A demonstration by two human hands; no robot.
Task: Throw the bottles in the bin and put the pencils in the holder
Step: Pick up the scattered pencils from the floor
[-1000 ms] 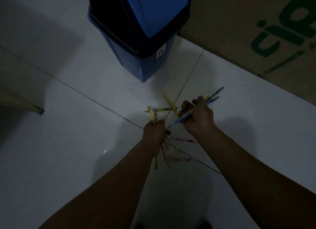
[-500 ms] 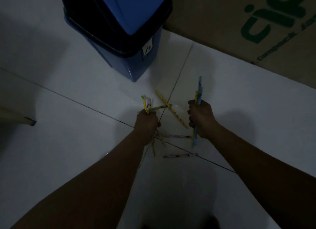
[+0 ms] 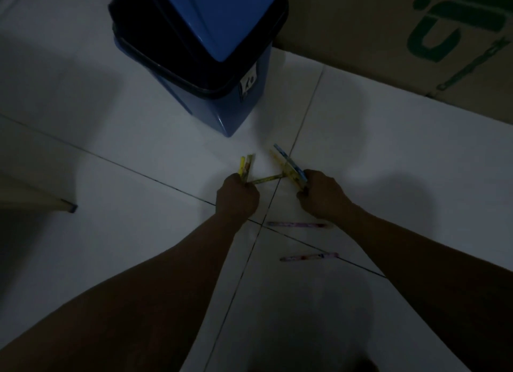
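Pencils are being gathered from a white tiled floor (image 3: 138, 177) in dim light, so the pencil half of the task is judged to be in hand. The left hand (image 3: 237, 198) is closed in a fist around a small bundle of yellow pencils (image 3: 246, 166), whose ends stick up above the knuckles. The right hand (image 3: 323, 193) is closed around a blue pencil (image 3: 288, 162) and what looks like a yellow one beside it, both angled up and to the left. A single yellow pencil (image 3: 268, 179) runs between the 2 hands; whether it is held or lying on the floor cannot be told. 2 pink-purple pencils (image 3: 299, 225) are left loose on the tiles, one just below the right wrist and the other (image 3: 308, 257) nearer the camera, near a grout line.

A blue bin (image 3: 222, 105) with a swing lid stands beyond the hands, beside a cardboard box (image 3: 388, 38) with green print. No bottles and no holder are seen in view.

Next, the 2 loose pencils would have to be picked up with hands already full, so spare fingers must be freed or the bundles merged into one hand. After that, the holder must be found.
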